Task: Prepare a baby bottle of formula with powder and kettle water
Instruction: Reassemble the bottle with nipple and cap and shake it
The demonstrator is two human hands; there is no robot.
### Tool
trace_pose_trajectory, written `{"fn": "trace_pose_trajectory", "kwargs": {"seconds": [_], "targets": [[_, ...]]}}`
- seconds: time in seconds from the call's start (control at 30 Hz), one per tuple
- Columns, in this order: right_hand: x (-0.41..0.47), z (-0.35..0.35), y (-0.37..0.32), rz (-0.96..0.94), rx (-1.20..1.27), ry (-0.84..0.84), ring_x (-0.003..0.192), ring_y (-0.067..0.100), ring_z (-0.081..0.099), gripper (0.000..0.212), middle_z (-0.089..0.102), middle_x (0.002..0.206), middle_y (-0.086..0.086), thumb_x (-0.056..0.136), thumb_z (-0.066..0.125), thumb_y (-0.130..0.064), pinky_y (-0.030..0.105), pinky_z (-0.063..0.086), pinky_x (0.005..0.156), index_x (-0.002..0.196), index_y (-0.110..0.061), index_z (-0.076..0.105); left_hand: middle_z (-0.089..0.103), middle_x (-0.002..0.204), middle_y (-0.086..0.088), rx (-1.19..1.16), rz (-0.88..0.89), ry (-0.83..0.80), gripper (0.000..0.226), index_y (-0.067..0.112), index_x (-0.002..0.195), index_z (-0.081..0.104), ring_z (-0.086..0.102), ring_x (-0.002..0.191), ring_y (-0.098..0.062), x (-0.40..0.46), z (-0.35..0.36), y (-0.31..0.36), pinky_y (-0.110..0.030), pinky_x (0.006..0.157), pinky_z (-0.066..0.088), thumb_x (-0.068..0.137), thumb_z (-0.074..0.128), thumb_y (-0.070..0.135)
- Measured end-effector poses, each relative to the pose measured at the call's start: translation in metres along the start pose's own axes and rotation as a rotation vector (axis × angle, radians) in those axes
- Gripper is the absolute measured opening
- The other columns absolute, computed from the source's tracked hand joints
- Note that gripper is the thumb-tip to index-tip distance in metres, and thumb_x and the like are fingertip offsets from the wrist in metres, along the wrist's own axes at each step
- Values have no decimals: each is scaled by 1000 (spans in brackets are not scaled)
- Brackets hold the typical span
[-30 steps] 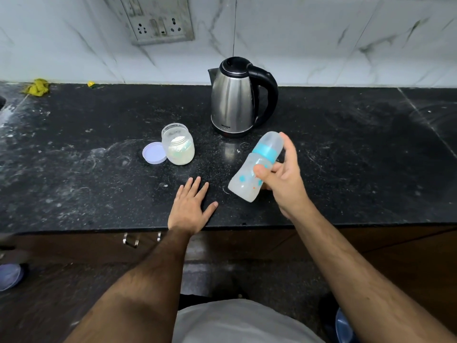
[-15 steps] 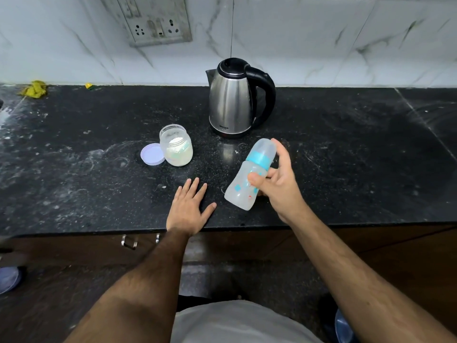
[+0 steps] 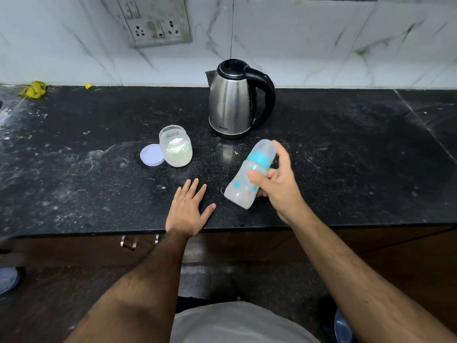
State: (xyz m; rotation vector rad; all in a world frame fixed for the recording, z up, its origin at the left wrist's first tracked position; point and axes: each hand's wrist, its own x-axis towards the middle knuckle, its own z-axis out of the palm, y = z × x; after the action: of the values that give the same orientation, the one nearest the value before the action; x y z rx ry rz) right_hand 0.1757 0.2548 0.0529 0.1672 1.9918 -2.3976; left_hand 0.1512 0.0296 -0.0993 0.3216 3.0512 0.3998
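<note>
My right hand (image 3: pixel 277 185) grips a capped baby bottle (image 3: pixel 243 184) with a teal collar, tilted with its cap pointing up and away, held just above the black counter (image 3: pixel 74 184). My left hand (image 3: pixel 189 209) lies flat on the counter near the front edge, fingers spread, holding nothing. An open jar of pale powder (image 3: pixel 176 149) stands behind the left hand, with its lilac lid (image 3: pixel 152 154) lying beside it on the left. A steel kettle (image 3: pixel 232 100) with a black handle stands at the back, lid closed.
A wall socket plate (image 3: pixel 154 19) is mounted on the marble tiles above. A yellow scrap (image 3: pixel 34 89) lies at the counter's far left back. Drawer handles (image 3: pixel 128 242) show under the counter edge. White powder streaks mark the counter's left part.
The tilted bottle in my right hand has shifted slightly down and back up, as in shaking. My left hand stays flat on the counter.
</note>
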Motion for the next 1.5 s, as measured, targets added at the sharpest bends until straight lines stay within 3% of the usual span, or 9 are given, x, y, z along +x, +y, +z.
{"fn": "trace_pose_trajectory", "kwargs": {"seconds": [0.4,0.5,0.67,0.8,0.93,1.07,1.17,1.27,1.5], "targets": [[7,-6,-5,-22,19,86,86,21,73,81,70,102,9,94,64,-4,36,60,62,153,-26,14,14,166,0,-1,1,6,82,25,156,27,2,154,-17,0,0,0,-38,125,1,89,17,71],[2,-2,-5,6,-60,-20,88,24,71,82,70,104,14,92,65,-3,44,60,70,153,-29,16,13,166,0,5,-1,1,82,26,156,26,2,154,-17,0,0,0,-38,125,1,88,15,71],[7,-9,-5,-20,24,103,84,19,73,81,70,102,10,94,63,-5,33,59,59,154,-25,13,12,166,0,5,-3,-2,83,26,156,25,0,154,-16,0,1,0,-38,126,1,88,14,72],[-2,-6,-3,2,-59,-29,83,19,72,83,70,101,13,91,64,1,34,60,64,153,-26,15,11,166,1,-1,-9,-9,83,26,156,24,0,154,-16,1,1,0,-39,126,2,88,14,72],[5,-11,-3,-32,2,90,86,19,73,81,69,105,10,94,63,-4,33,59,60,153,-27,12,11,166,1,5,-7,-8,83,26,156,24,0,154,-16,1,1,-1,-39,126,2,88,14,72],[-2,-7,-4,0,-52,-54,84,17,72,85,69,104,14,91,64,2,29,58,62,153,-29,15,11,166,1,5,-8,-13,84,26,156,24,0,154,-16,1,1,0,-39,126,3,87,13,72],[3,-12,-3,-29,-1,79,89,19,72,85,67,112,13,92,65,-4,35,60,63,153,-30,12,13,166,0,-7,-1,-4,84,25,156,25,1,154,-17,0,1,-1,-40,126,3,88,14,73],[-1,-13,-1,3,-54,11,87,17,72,88,68,107,11,91,66,-2,32,59,64,154,-28,11,12,166,0,11,2,-16,86,25,156,24,0,154,-17,0,0,0,-40,126,3,86,11,73],[-2,-27,-2,-25,-91,-71,97,16,69,96,69,108,7,92,62,4,36,59,84,156,-36,3,14,166,-3,-41,-7,-43,83,22,155,28,3,154,-20,2,-4,0,-40,125,3,89,25,73]]}}
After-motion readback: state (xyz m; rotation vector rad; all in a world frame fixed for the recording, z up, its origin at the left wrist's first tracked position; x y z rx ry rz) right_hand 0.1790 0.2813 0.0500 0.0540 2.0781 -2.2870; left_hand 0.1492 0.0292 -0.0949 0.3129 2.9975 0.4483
